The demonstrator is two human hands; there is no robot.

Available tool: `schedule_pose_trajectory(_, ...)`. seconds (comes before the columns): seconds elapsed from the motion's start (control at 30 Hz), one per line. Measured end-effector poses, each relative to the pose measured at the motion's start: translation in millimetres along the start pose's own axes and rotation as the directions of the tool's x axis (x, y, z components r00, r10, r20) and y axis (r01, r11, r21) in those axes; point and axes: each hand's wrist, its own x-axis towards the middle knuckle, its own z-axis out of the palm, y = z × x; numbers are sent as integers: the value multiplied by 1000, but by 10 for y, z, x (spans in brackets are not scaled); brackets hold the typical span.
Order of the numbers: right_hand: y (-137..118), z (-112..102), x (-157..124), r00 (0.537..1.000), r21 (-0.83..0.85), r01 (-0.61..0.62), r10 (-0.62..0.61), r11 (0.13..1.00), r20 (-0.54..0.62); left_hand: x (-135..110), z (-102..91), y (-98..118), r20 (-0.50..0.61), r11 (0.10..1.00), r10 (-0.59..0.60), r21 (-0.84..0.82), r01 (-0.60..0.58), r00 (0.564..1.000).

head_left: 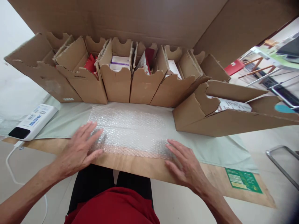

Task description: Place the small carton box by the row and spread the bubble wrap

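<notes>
A clear sheet of bubble wrap [133,132] lies flat on the table, reaching close to its front edge. At the sheet's left edge is my left hand [81,146], palm down with the fingers spread. My right hand [183,160] is at the right edge, its fingers apart and pointing inward toward the sheet. Neither hand grips anything. Whether the fingertips press on the wrap or rest just beside it, I cannot tell.
Several cardboard bins [118,84] stand along the back, some holding small packets and boxes. Another cardboard bin [205,119] sits at the right with a printed box inside. A white power bank [38,119] with a cable lies at the left. A green cloth [205,149] covers the tabletop.
</notes>
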Motion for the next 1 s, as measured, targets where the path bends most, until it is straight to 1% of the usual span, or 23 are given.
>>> schedule_pose_trajectory(0.07,-110,47,91,997,-15,61,-60,998,50,51,28,154,23,995,93,-37,-92,995)
schedule_pose_trajectory(0.1,-147,82,142,996,-36,74,-72,997,50,78,56,221,25,991,126,-46,-125,992)
schedule_pose_trajectory(0.2,-187,152,267,995,-66,88,-90,994,-39,135,178,327,-4,980,191,-50,-191,982)
schedule_pose_trajectory(0.27,-183,118,313,993,5,71,-71,997,-89,152,261,283,-34,976,209,-55,-211,977)
schedule_pose_trajectory(0.33,-188,11,324,992,124,27,-11,992,-123,155,304,154,-62,975,198,-87,-203,978)
schedule_pose_trajectory(0.37,-194,-62,317,990,184,-4,29,983,-136,150,294,74,-73,975,180,-121,-188,981)
schedule_pose_trajectory(0.43,-200,-218,282,980,286,-76,125,955,-155,129,199,-71,-81,968,93,-226,-109,992)
schedule_pose_trajectory(0.47,-191,-288,259,971,327,-126,185,937,-155,120,117,-121,-57,957,19,-289,-35,998)
schedule_pose_trajectory(0.5,-170,-342,236,955,360,-186,254,914,-151,118,22,-149,-7,934,-65,-352,58,998)
schedule_pose_trajectory(0.53,-138,-374,216,934,387,-249,326,888,-148,129,-74,-156,57,900,-150,-406,160,987)
schedule_pose_trajectory(0.6,-49,-362,194,884,447,-345,446,825,-140,193,-228,-128,179,818,-286,-465,337,941)
schedule_pose_trajectory(0.63,0,-320,194,866,488,-367,483,792,-133,243,-268,-106,221,786,-330,-474,397,918)
schedule_pose_trajectory(0.67,46,-261,200,853,532,-376,508,759,-123,300,-279,-87,241,764,-367,-474,438,899)
schedule_pose_trajectory(0.77,145,-45,247,826,617,-400,559,677,-78,469,-184,-71,250,717,-451,-470,515,857)
schedule_pose_trajectory(0.83,171,72,283,800,600,-446,596,664,-66,559,-92,-78,244,702,-486,-463,542,839)
schedule_pose_trajectory(0.87,173,113,297,790,578,-468,610,669,-66,595,-60,-78,239,710,-500,-438,552,833)
schedule_pose_trajectory(0.93,163,159,312,783,527,-498,618,689,-69,649,-30,-61,226,754,-516,-337,564,826)
schedule_pose_trajectory(1.0,154,168,310,788,473,-511,611,717,-74,677,-30,-34,195,809,-515,-213,548,835)
